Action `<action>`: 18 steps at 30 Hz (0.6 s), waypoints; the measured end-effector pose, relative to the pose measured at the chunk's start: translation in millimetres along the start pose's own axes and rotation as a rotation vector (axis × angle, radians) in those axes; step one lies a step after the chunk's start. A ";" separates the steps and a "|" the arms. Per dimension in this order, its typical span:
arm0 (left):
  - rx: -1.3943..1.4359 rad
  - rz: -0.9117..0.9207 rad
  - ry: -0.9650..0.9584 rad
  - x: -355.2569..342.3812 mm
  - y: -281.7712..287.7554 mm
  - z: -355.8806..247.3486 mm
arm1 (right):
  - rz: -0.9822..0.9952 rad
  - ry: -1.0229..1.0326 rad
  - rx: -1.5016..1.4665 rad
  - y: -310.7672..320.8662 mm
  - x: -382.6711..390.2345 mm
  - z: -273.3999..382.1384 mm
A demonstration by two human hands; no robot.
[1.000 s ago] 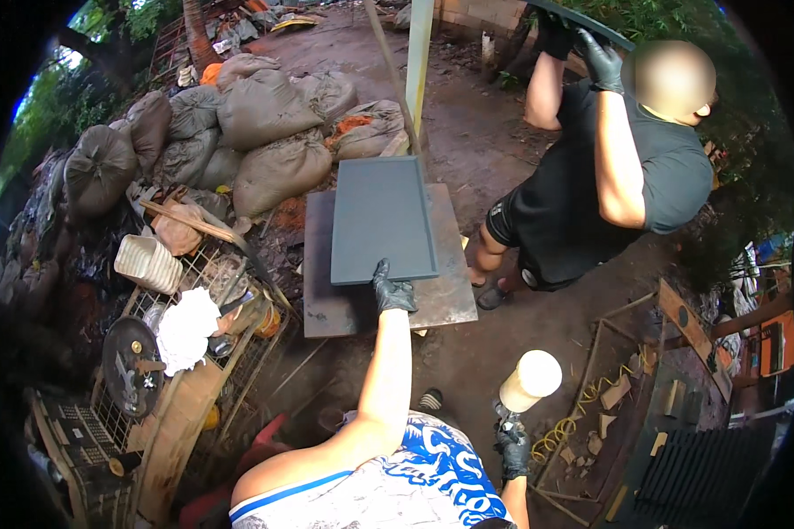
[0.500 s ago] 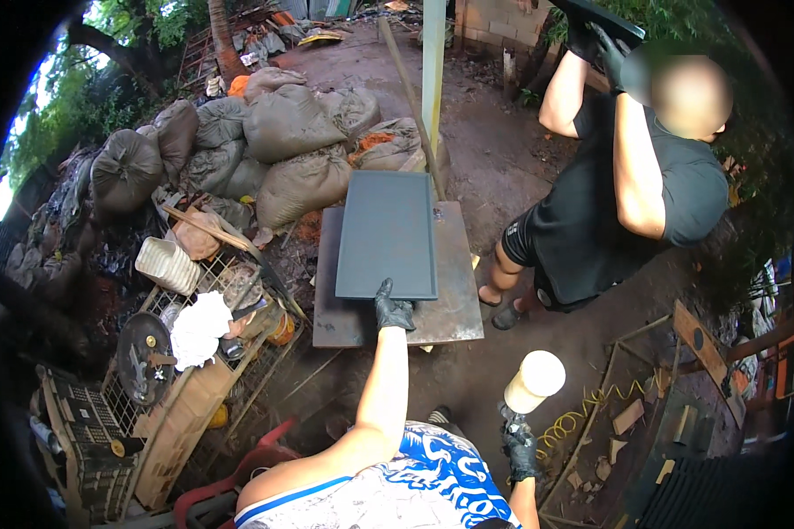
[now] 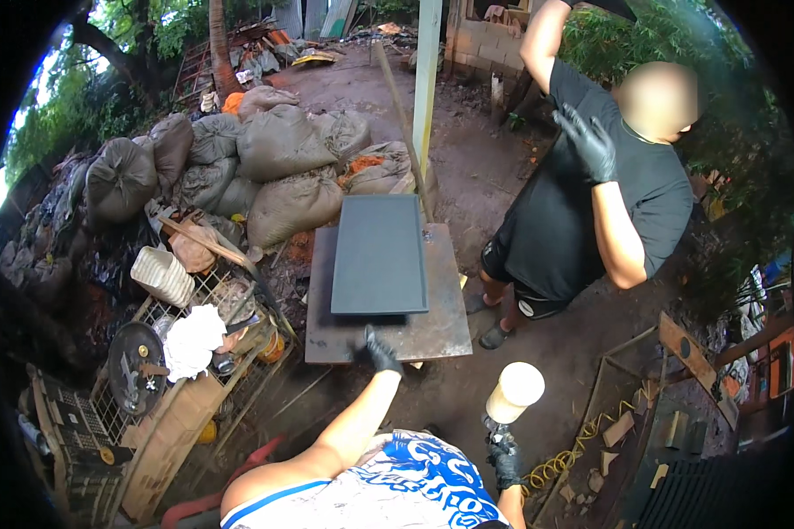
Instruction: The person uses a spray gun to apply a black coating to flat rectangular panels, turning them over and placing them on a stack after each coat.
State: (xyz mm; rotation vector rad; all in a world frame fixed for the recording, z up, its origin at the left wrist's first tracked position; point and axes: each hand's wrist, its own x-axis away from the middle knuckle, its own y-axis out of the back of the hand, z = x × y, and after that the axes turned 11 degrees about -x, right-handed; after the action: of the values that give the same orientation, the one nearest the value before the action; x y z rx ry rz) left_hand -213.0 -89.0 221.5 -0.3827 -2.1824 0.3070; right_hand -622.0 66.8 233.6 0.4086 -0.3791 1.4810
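Note:
A flat dark grey rectangular panel with a raised rim (image 3: 379, 256) lies on the rusty metal tabletop (image 3: 445, 331). My left hand (image 3: 379, 353), in a black glove, is just off the panel's near edge, over the front of the tabletop. It holds nothing; its fingers look apart, though slightly blurred. Low on the right, my gloved right hand (image 3: 505, 460) is wrapped round a spray gun (image 3: 498, 429) with a large whitish cup (image 3: 516, 391) on top. The cup hides part of the gun.
Beyond the table at right stands a co-worker in black (image 3: 582, 212), one gloved hand raised. Stuffed sacks (image 3: 282, 145) lie behind at left. A wire cart (image 3: 185, 309) with a white cloth stands left. A yellow coiled hose (image 3: 551, 467) and metal frame (image 3: 595, 388) are at right.
My left hand has let go of the panel's near edge and drawn back toward me. The co-worker has lowered one hand from overhead. My right hand still grips the spray gun.

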 end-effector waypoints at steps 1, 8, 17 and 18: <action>-0.007 -0.067 -0.129 1.0 9.6 15.6 | -0.021 0.031 -0.008 6.6 2.8 -8.7; -0.119 0.236 0.187 -67.6 94.2 -16.5 | 0.035 0.147 0.207 3.9 -11.1 -40.6; -0.253 0.235 0.121 -92.8 87.2 -61.5 | 0.131 0.049 -0.006 -49.6 14.3 40.2; -0.256 0.230 0.120 -96.0 90.9 -64.7 | 0.155 0.082 -0.034 -54.2 21.2 50.9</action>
State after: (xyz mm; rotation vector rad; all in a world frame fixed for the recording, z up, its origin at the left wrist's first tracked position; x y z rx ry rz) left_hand -91.4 -36.2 157.6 -0.7786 -2.0657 0.1244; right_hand -566.5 58.1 286.7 0.2955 -0.3769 1.6346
